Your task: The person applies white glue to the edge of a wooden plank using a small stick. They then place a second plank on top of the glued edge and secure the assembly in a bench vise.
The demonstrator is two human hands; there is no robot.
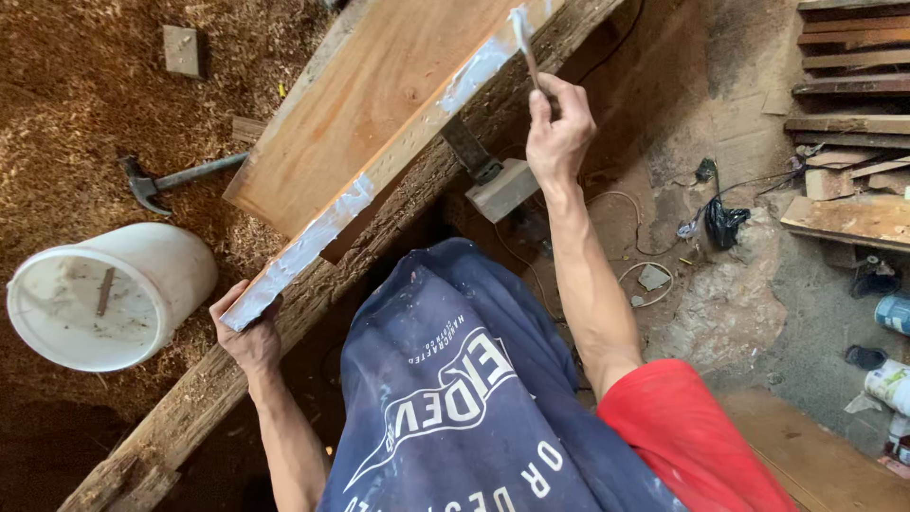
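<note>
While sawdust is covering the ground at left, a white bucket point(104, 296) is lying on its side with a stick inside that is hard to make out, and a hammer point(161, 180) is resting just beyond it. The left hand point(248, 332) is gripping the near corner of the wooden board point(370, 104), its fingertips hidden beneath the wood. The board's long axis is running from lower left toward upper right, its far end cut off by the frame, its upturned edge smeared with white glue point(322, 232). The right hand point(559, 133) is pinching a thin spreader stick point(524, 43), fingers closed around it, its coated tip touching that edge.
</note>
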